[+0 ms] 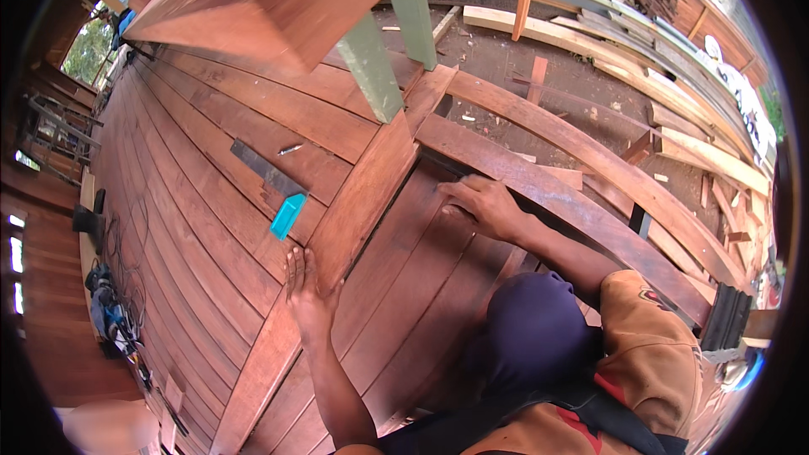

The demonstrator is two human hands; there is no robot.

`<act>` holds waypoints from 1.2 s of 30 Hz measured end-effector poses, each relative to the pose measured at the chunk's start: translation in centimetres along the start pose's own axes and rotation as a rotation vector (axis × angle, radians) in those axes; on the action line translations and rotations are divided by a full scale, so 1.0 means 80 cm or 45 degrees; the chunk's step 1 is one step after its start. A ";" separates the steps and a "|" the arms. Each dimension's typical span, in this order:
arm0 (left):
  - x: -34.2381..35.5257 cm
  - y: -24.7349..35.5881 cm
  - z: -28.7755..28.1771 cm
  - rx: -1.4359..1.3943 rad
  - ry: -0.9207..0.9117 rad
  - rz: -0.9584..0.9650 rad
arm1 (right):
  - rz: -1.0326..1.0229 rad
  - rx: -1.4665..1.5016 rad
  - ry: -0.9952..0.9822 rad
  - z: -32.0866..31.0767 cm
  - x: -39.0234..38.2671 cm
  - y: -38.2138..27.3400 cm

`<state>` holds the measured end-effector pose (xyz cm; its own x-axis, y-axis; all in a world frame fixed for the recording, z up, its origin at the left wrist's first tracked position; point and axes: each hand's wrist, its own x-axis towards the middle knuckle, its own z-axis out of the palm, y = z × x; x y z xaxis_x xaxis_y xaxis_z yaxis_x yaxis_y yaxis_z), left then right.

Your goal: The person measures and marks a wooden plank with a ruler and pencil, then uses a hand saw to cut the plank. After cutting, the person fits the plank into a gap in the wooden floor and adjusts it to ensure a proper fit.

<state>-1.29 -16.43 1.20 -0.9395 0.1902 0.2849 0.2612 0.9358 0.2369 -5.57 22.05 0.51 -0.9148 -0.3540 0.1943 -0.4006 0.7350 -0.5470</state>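
Palm down, the left hand [308,297] rests outstretched and unclenched on the border plank [371,195], with a teal-handled tool [287,216] just beyond at 11 o'clock. Toward 2 o'clock, the right hand [484,205] bends its fingers onto the inner boards [411,263]; whether they grip, I cannot tell.
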 end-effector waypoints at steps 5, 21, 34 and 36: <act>0.001 0.008 0.006 0.013 0.009 0.022 | 0.352 1.118 -0.101 0.071 0.031 -0.015; 0.042 0.031 -0.017 0.059 0.205 0.100 | 0.027 0.972 -0.332 0.092 -0.030 -0.044; 0.233 -0.052 0.095 0.506 0.310 -0.630 | 0.368 0.788 -0.143 0.079 -0.162 -0.042; 0.247 -0.054 0.093 0.357 0.091 -0.717 | 0.370 0.760 -0.125 0.071 -0.171 -0.037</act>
<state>-22.64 -14.49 -1.13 -0.8964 -0.3652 0.2513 -0.3460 0.9307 0.1186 8.40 21.41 -5.11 -0.9610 -0.2619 -0.0882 -0.0164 0.3727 -0.9278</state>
